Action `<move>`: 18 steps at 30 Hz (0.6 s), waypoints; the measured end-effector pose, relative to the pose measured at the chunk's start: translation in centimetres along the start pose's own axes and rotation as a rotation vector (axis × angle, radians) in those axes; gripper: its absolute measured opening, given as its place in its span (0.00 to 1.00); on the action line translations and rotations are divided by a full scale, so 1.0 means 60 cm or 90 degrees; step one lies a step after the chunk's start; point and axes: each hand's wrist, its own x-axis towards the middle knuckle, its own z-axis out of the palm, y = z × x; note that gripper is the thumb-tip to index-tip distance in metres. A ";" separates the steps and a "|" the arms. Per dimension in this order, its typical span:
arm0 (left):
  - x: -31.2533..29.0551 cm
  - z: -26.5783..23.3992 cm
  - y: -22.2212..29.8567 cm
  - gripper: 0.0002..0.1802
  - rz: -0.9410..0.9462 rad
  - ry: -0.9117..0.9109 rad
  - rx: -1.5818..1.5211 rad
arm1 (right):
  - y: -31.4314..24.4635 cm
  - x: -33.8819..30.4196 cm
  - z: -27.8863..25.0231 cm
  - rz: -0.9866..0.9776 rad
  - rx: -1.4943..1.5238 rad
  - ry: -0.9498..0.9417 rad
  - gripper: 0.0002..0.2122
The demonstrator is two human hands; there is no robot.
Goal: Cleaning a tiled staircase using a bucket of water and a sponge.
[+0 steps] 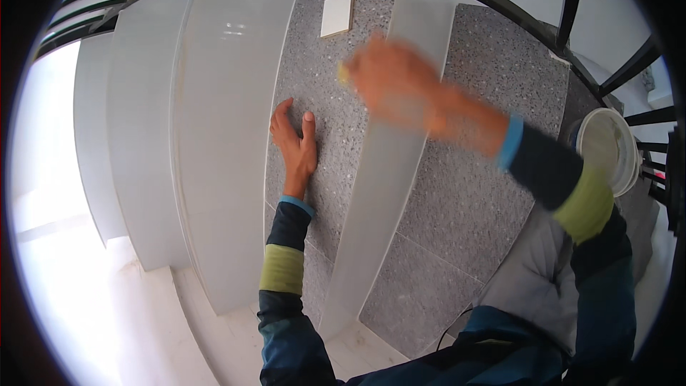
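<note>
My left hand (294, 144) rests on the grey speckled stair tread (334, 132), fingers and thumb apart, with nothing in it. Above the same tread, further off and to the right, my right hand (395, 75) is smeared by motion. Its fingers are closed around a small yellow piece (344, 73); only an edge shows at the fingertips, too blurred to tell its kind. Beyond both hands a flat white square tile (336, 14) lies on the tread, nearest to my right hand and apart from it.
Pale risers (379, 150) separate the treads, and a lower grey step (486, 100) lies to the right. A white bucket (609, 150) stands at the right by a dark metal railing (572, 0), which curves along the far side.
</note>
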 end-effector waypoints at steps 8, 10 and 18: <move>-0.004 0.008 -0.002 0.32 -0.008 -0.001 -0.016 | -0.053 -0.056 -0.048 -0.022 0.370 0.008 0.25; 0.003 0.010 0.000 0.32 0.009 0.007 -0.009 | 0.035 0.001 -0.039 0.051 0.248 0.102 0.25; 0.002 0.016 -0.005 0.32 0.007 0.017 -0.031 | -0.078 -0.087 0.018 -0.134 0.242 -0.098 0.15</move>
